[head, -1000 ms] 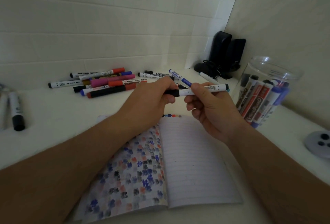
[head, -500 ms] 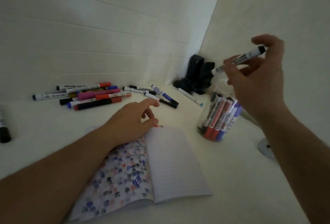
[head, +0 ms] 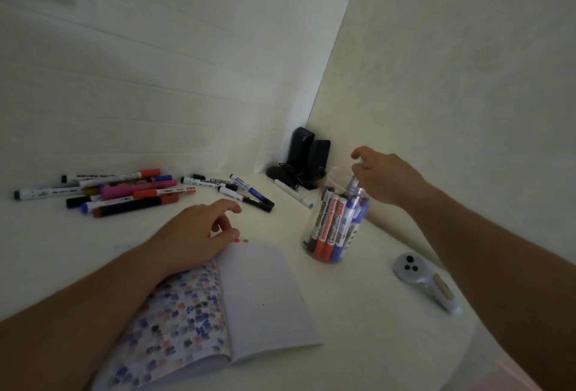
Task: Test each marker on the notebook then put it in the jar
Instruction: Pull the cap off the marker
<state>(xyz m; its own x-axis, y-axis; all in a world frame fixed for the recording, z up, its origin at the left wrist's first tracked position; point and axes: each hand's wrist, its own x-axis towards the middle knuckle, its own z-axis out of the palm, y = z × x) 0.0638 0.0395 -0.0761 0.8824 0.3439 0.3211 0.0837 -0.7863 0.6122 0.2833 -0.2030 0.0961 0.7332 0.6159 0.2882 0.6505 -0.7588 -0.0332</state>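
Marker at the jar mouth

Fingers of the right hand [head: 385,177] were curled downward over the open top of the jar [head: 338,219], pinching the upper end of a marker [head: 354,186] whose lower part already stood inside the rim. The clear jar sat upright on the white bench [head: 374,312], to the right of the notebook, and held a cluster of red, blue and black markers [head: 332,228] leaning together against its wall.

The left hand [head: 199,233] rested on the far left corner of the notebook [head: 224,306], fingers loose and slightly bent, gripping nothing. The notebook lay open near the middle of the bench: its left page was covered with small blots of blue, red and dark ink, and its right page was lined and almost blank. A few tiny colour marks showed at the top edge beside the left fingertips.

Farther back and to the left, loose markers [head: 124,192] lay in a heap on the bench, pink, red, blue and black among them, with several more scattered [head: 246,191] between the heap and the jar. Two dark speakers [head: 308,153] stood in the far corner against the wall. A grey device [head: 427,281] lay on the bench at the near right of the jar.
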